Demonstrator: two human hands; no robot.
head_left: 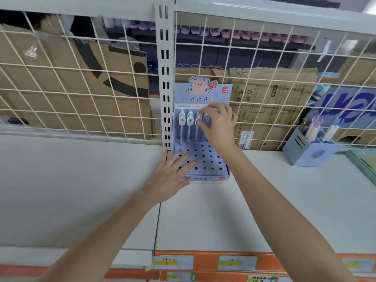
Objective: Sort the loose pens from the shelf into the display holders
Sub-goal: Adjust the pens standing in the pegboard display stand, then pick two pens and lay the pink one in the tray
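Note:
A light-blue cardboard display holder with a pig picture on its back card stands on the white shelf against the wire grid. Its perforated top has many round holes. Two pens with white decorated caps stand upright in the back row at the left. My right hand is closed around the tops of one or two more pens standing just right of those. My left hand lies flat with spread fingers on the holder's front left corner.
A second blue holder with pens in it stands at the right against the grid. A teal-edged box is at the far right. The white shelf spreads left and in front; cardboard boxes sit behind the wire grid.

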